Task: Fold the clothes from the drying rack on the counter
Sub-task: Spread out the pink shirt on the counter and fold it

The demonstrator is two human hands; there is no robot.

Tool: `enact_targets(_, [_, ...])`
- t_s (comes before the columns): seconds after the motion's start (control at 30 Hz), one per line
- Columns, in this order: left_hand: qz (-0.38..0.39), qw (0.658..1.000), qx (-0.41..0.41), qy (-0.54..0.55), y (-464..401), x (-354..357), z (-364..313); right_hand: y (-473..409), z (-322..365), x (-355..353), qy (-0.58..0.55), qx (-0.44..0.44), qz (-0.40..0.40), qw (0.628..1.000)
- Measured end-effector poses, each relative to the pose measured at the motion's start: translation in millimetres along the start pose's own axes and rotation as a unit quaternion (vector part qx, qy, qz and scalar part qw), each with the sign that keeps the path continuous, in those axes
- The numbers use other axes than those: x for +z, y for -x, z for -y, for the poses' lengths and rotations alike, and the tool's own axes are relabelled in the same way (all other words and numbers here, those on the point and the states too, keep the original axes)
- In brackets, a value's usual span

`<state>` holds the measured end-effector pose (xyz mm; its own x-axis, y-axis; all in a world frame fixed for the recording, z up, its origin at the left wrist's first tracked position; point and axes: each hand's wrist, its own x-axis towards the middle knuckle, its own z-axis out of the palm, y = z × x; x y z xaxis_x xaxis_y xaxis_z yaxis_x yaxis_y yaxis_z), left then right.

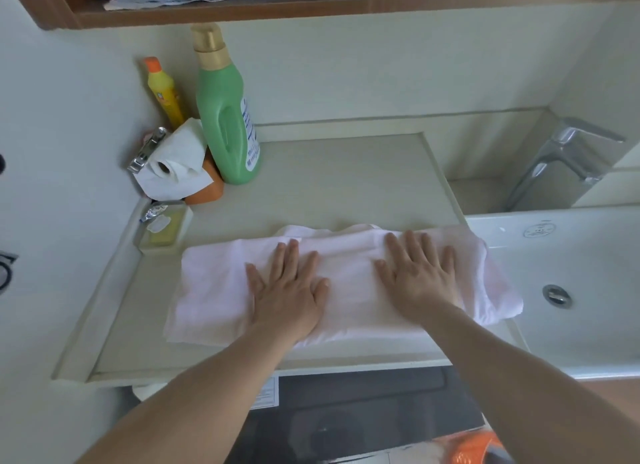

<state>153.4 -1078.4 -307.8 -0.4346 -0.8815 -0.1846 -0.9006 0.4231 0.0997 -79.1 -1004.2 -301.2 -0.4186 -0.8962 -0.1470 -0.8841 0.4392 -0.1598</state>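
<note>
The pale counter point(346, 186) filled most of the view, running from the wall on the left to the white sink basin point(571, 290) on the right, where a chrome tap point(568, 162) stood behind the bowl. Across the near half of the counter lay a white garment point(214, 290), folded into a long band; its right end reached over the counter's edge toward the basin and looked loose and rumpled there. Both hands lay flat on it, palms down: the left hand point(287, 290) near the middle of the band, the right hand point(419, 276) toward its right part, the fingers point(408, 249) straight, spread and grasping nothing, only pressing the cloth. That read as smoothing a fold already made, so this piece seemed partly done, with probably one or two cross folds left to bring it to a compact stack. No finished pile showed on the counter, and the drying rack was out of view, so how many clothes remained could not be told. At the back left corner stood a tall green detergent bottle point(225, 117) with a gold cap, and behind it a slimmer yellow bottle point(166, 93) with an orange cap. Beside them sat a paper roll point(173, 166) on a metal holder, and nearer, a small soap dish point(162, 228).
</note>
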Motion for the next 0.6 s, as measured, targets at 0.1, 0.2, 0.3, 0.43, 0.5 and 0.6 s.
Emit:
enact_targets(0.1, [0.012, 1.0, -0.01, -0.002, -1, 1, 0, -1, -24, -3, 0.006, 0.028, 0.005, 1.0])
enact_targets(0.2, [0.032, 0.999, -0.011, -0.01, -2, -3, -1, -3, -52, -6, 0.02, 0.048, -0.002, 0.999])
enact_targets(0.3, [0.056, 0.998, -0.006, -0.025, -6, -9, 2, -4, -78, -9, 0.001, 0.059, 0.011, 0.998])
enact_targets(0.43, [0.083, 0.994, -0.021, -0.067, -8, -19, -9, -1, -102, -21, 0.038, 0.057, 0.018, 0.997])
enact_targets(0.5, [0.073, 0.993, -0.047, -0.083, -7, -22, -24, 4, -100, -28, 0.076, 0.001, -0.025, 0.997])
enact_targets(0.6, [0.01, 0.994, -0.09, -0.06, 1, -19, -43, 20, -71, -27, 0.058, -0.155, -0.059, 0.984])
